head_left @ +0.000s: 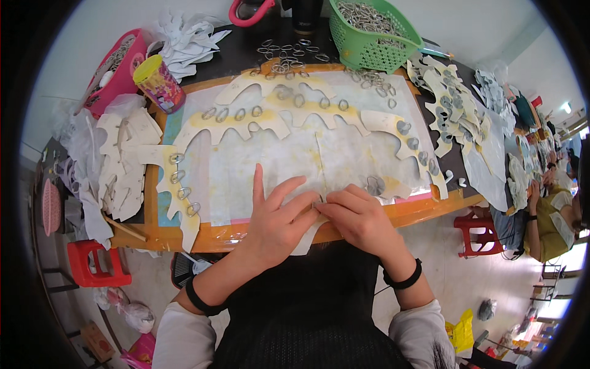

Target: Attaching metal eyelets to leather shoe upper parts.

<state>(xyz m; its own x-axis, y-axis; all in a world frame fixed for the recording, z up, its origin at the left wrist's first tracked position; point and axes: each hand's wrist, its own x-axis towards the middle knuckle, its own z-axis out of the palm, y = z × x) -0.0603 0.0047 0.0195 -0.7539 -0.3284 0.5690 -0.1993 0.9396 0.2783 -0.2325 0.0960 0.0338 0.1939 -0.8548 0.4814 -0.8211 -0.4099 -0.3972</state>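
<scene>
Close to the table's front edge, my left hand (pixel 278 220) and my right hand (pixel 359 219) meet over a cream cut-out piece (pixel 305 241). Thumb and fingertips of both pinch it, while the left index finger points up. Something small and thin shows between the fingertips, too hidden to name. Other scalloped cream pieces carry oval metal rings: one piece (pixel 179 187) lies to the left, another (pixel 233 123) and a third (pixel 326 111) farther off, and one (pixel 418 147) to the right. Right of my right hand sits a partly covered piece (pixel 393 187) with a ring cluster.
A green basket (pixel 375 46) of rings stands at the back, near loose rings (pixel 289 55). At left are a pink basket (pixel 120 74), a yellow-lidded tub (pixel 158 83) and a stack of cream pieces (pixel 126 166). More ringed pieces (pixel 452 104) pile up right. Another person (pixel 550 215) sits far right.
</scene>
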